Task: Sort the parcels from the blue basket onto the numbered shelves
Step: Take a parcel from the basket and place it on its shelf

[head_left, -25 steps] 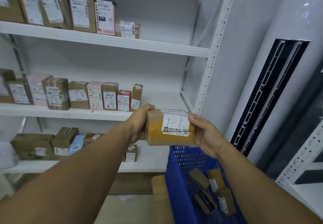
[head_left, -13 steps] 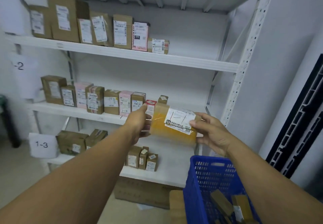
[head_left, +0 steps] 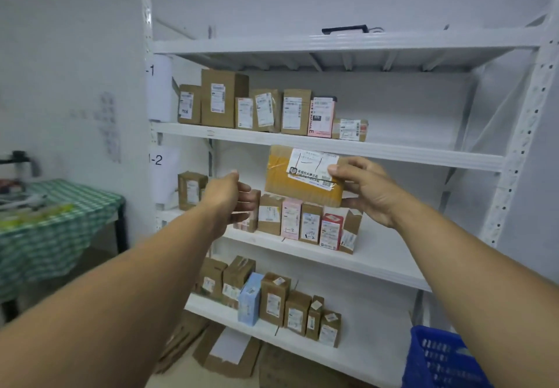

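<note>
The taped parcel (head_left: pixel 298 180), marked 1-1, is gripped at its right end by the right hand (head_left: pixel 367 189), just under the upper shelf (head_left: pixel 423 153) edge. The left hand (head_left: pixel 230 197) is held loosely spread, apart from it. That shelf's left half is occupied by boxes (head_left: pixel 272 112).

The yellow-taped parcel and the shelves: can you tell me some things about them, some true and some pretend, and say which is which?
1. The right hand holds the yellow-taped parcel by its right end. True.
2. The left hand grips the parcel too. False: it is open and apart from the parcel, left of it.
3. The parcel's label has "1-1" written on it by hand. True.
4. The blue basket sits on a shelf. False: it is low down in the bottom right corner of the view.
5. A pink parcel stands on the shelf by the 1-2 sign. True.
</note>
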